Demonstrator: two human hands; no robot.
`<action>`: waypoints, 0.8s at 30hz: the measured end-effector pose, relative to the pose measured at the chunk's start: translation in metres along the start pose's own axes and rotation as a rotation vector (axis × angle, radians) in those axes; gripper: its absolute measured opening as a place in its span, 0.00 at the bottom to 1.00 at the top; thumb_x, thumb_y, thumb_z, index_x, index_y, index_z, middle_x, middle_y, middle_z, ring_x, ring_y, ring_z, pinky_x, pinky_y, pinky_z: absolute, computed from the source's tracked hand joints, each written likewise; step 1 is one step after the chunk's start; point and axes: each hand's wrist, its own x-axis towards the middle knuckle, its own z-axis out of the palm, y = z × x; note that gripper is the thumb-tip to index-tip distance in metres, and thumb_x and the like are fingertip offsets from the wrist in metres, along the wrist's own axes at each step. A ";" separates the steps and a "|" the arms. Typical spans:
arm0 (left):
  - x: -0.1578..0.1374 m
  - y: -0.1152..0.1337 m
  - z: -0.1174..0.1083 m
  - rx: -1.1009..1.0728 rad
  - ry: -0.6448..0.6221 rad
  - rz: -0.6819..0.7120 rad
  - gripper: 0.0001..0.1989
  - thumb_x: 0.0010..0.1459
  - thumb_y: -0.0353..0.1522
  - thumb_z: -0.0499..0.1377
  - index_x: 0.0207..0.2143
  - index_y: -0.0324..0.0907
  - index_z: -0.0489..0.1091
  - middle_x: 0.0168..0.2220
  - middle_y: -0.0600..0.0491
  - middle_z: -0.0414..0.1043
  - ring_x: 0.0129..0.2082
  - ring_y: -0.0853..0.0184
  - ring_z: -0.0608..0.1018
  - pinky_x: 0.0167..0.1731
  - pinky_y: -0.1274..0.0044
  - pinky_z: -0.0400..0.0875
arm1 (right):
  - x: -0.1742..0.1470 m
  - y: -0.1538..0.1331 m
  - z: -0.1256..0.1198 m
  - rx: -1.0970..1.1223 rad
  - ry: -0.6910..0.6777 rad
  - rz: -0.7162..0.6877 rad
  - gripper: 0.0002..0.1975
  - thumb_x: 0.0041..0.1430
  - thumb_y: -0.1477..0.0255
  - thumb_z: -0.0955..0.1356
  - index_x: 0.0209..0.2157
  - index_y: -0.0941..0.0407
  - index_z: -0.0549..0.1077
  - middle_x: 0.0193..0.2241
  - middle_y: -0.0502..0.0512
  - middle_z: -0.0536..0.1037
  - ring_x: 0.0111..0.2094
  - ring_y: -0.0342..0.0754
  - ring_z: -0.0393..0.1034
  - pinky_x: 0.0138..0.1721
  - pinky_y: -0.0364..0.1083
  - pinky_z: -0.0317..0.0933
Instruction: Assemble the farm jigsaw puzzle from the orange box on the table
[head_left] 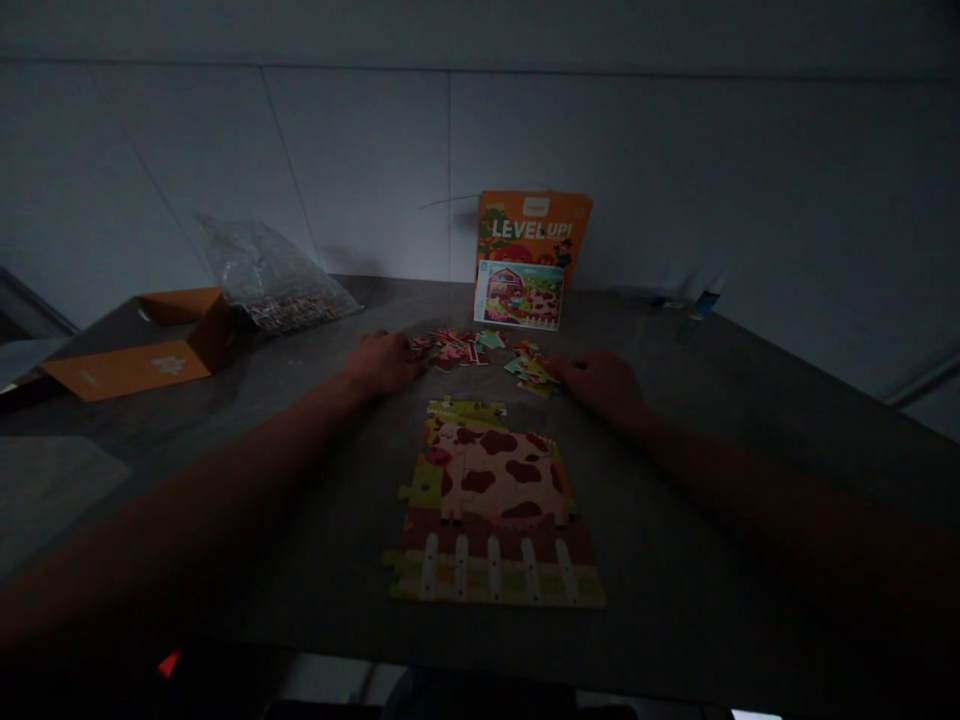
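Observation:
A partly joined jigsaw puzzle (502,500) lies flat in front of me, showing a spotted cow above a white fence. Beyond it is a loose heap of puzzle pieces (454,348). At the heap's left side rests my left hand (386,362); its fingers are bent and partly hidden in the dim light. My right hand (604,382) is at a smaller group of green and yellow puzzle pieces (534,372), thumb and fingers closed at the edge of one piece.
An orange "LEVEL UP!" box (536,215) stands against the wall, with a farm picture card (519,296) leaning on it. To the left are an open orange box part (135,368) and a clear plastic bag of pieces (274,280). A small blue-labelled bottle (706,300) stands back right.

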 end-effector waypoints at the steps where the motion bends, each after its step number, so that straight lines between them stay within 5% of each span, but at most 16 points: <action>1: 0.001 -0.001 -0.001 -0.004 0.003 0.007 0.24 0.55 0.47 0.55 0.46 0.40 0.75 0.44 0.41 0.76 0.48 0.51 0.76 0.47 0.69 0.68 | 0.000 0.000 0.000 -0.002 0.001 0.004 0.28 0.58 0.50 0.62 0.15 0.56 0.70 0.15 0.54 0.67 0.18 0.44 0.58 0.21 0.45 0.43; 9: -0.001 0.004 -0.006 -0.143 0.077 -0.053 0.23 0.56 0.42 0.58 0.50 0.40 0.73 0.47 0.46 0.77 0.46 0.57 0.78 0.43 0.75 0.70 | 0.001 0.004 0.005 0.016 0.051 -0.006 0.24 0.59 0.57 0.62 0.23 0.58 0.79 0.18 0.54 0.71 0.21 0.45 0.63 0.23 0.45 0.46; 16: -0.001 0.006 -0.008 -0.129 0.242 0.008 0.22 0.60 0.42 0.55 0.49 0.38 0.73 0.45 0.44 0.77 0.44 0.58 0.78 0.45 0.72 0.70 | 0.002 0.005 0.009 0.144 0.240 -0.093 0.22 0.57 0.61 0.63 0.14 0.57 0.68 0.13 0.49 0.61 0.18 0.42 0.55 0.23 0.45 0.42; 20: -0.012 0.021 -0.012 -0.162 0.362 0.185 0.22 0.58 0.40 0.58 0.49 0.34 0.72 0.46 0.42 0.76 0.45 0.58 0.76 0.48 0.69 0.69 | -0.002 0.001 0.008 0.294 0.270 -0.199 0.22 0.56 0.61 0.63 0.13 0.57 0.63 0.13 0.47 0.57 0.19 0.40 0.51 0.23 0.45 0.42; 24: -0.028 0.044 -0.012 -0.295 0.472 0.624 0.21 0.59 0.42 0.58 0.49 0.37 0.70 0.45 0.46 0.75 0.46 0.59 0.74 0.49 0.68 0.68 | -0.011 -0.005 0.010 0.539 0.075 -0.479 0.19 0.58 0.58 0.65 0.28 0.59 0.75 0.19 0.48 0.66 0.22 0.41 0.57 0.25 0.42 0.49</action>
